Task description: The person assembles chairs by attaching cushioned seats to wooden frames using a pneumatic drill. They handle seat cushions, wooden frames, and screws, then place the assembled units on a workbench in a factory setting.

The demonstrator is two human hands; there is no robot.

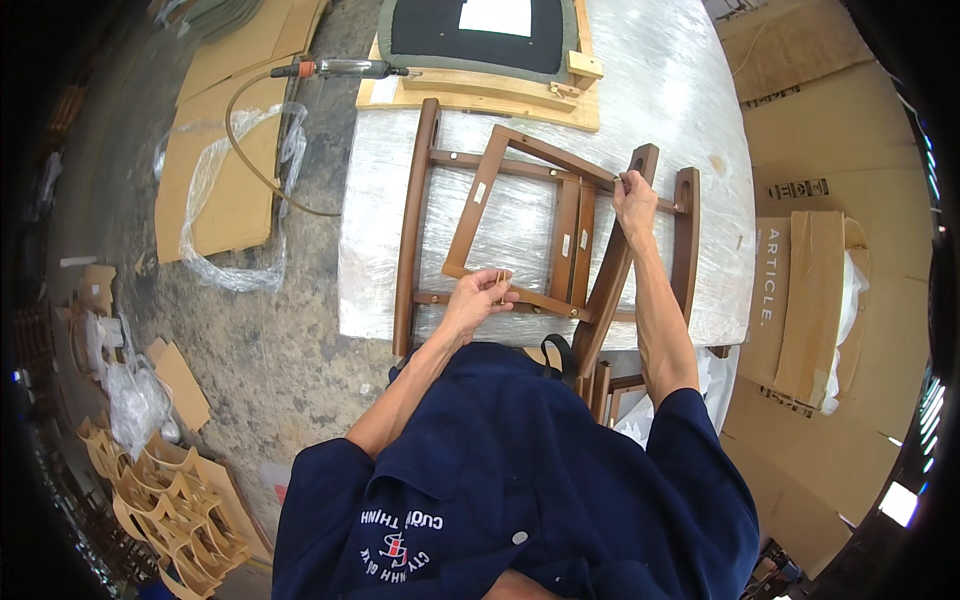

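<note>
Brown wooden chair-like frame parts lie on the film-covered table before me. A rectangular wooden frame (pixel 478 195) sits at a slant across a larger frame with a long left rail (pixel 412 230). Close to the slanted frame's near-left corner is my left hand (pixel 482 302), fingers pinched around something thin and pale that is too small to name. My right hand (pixel 635 208) is closed at the frame's far-right corner, by the upper part of a slanted wooden rail (pixel 612 275). Whatever its fingertips hold is hidden.
Beyond the frames, a light wooden jig (pixel 480 100) holds a dark panel (pixel 425 40). An air-driven tool (pixel 345 69) with a hose lies at its left. Cardboard (pixel 225 190) and plastic film cover part of the left floor. An open carton (pixel 815 310) stands at right.
</note>
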